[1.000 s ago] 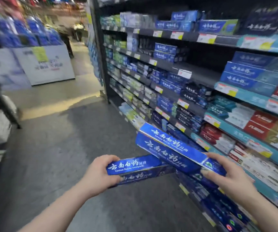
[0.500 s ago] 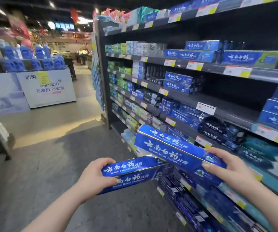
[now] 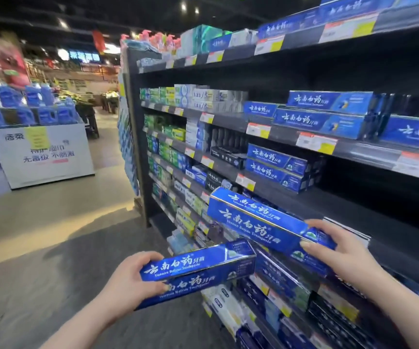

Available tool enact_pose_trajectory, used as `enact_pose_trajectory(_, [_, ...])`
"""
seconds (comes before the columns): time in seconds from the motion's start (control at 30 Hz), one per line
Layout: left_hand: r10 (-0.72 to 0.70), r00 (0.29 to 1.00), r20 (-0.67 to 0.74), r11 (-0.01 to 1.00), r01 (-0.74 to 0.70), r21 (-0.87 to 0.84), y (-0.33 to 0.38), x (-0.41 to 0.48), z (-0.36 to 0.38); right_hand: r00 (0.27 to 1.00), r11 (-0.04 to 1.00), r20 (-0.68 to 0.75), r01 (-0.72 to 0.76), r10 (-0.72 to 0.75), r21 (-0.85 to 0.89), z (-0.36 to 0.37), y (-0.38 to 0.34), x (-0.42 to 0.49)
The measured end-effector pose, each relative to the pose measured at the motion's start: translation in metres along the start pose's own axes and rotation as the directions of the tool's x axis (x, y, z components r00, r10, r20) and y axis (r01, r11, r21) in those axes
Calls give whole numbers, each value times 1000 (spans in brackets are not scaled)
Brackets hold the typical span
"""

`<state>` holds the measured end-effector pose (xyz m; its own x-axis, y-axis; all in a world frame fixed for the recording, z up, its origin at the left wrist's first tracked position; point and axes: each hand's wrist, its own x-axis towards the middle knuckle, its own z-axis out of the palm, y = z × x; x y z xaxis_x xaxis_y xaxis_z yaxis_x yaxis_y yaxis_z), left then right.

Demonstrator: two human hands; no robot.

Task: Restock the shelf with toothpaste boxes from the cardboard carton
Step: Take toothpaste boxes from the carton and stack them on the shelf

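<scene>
My left hand (image 3: 128,280) grasps two blue Yunnan Baiyao toothpaste boxes (image 3: 198,269). My right hand (image 3: 342,255) grasps a second bundle (image 3: 261,222), both just in front of the shelf (image 3: 354,210). I judge these unplaced, with the gap beside the shelved stack (image 3: 276,170) unfilled. The carton is out of view.

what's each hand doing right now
Left hand: grips the lower blue toothpaste boxes.
Right hand: grips the upper blue toothpaste boxes.

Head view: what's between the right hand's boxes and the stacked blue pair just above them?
Bare dark shelf board and one price tag, in the head view.
</scene>
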<state>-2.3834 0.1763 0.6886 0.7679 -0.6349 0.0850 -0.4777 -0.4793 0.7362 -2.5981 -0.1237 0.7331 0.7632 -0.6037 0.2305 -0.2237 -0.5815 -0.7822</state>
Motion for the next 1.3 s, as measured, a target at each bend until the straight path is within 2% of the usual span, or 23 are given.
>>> enact_pose_trajectory(0.13, [73, 996, 45, 997, -74, 21, -11, 74, -3, 988, 994, -152, 16, -32, -110, 5, -2, 61])
enact_pose_trajectory(0.3, [191, 969, 158, 981, -195, 10, -32, 184, -12, 961, 954, -275, -82, 0, -288, 18, 6, 134])
enact_pose_trajectory(0.43, [269, 931, 248, 963, -265, -48, -40, 275, -22, 930, 947, -364, -165, 56, -275, 30, 12, 180])
enact_pose_trajectory(0.63, [400, 847, 349, 916, -379, -131, -31, 369, -16, 889, 920, -417, -309, 189, -241, 39, 20, 211])
enact_pose_trajectory(0.77, [411, 800, 438, 911, -372, -176, -27, 405, 4, 885, 885, -406, -362, 228, -293, 39, 25, 227])
enact_pose_trajectory(0.9, [445, 768, 461, 895, -401, -196, -27, 432, 22, 868, 874, -431, -391, 246, -290, 40, 30, 243])
enact_pose_trajectory(1.0, [446, 763, 468, 894, -362, -263, -24, 444, 27, 864, 865, -440, -400, 245, -303, 38, 31, 253])
enact_pose_trajectory(1.13, [472, 715, 516, 878, -330, -346, -18, 456, 33, 857, 861, -445, -413, 258, -297, 38, 32, 256])
enact_pose_trajectory(1.3, [454, 713, 535, 882, -271, -386, -13, 462, 41, 849, 868, -468, -407, 245, -283, 41, 34, 258])
